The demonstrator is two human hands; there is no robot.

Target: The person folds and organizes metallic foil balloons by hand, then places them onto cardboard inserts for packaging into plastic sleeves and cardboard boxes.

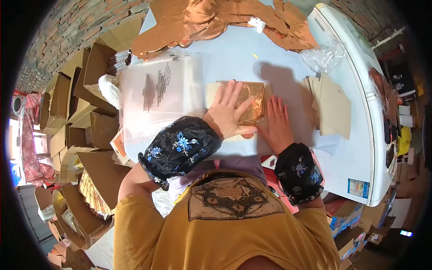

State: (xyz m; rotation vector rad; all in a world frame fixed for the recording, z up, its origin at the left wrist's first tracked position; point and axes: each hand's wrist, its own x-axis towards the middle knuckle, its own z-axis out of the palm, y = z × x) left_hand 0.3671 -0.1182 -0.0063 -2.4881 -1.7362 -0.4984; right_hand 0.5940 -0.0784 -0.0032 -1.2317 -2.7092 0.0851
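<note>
My left hand (231,110) lies flat with spread fingers on a beige card (211,92) and a shiny copper-coloured foil piece (257,101) on top of it. Part of the foil is hidden under that hand. My right hand (278,123) rests beside the foil's right edge, fingers stretched out, with nothing visible in it. Left of both hands is a stack of clear plastic bags (180,85) with printed text. Off to the right, several beige card sheets (334,105) lie in a pile.
Crumpled copper-coloured sheeting (193,22) covers the far end of the white work surface (229,49). A clump of clear plastic (324,56) lies at the far right. Open cardboard boxes (96,130) crowd the left side, near a brick wall (58,33).
</note>
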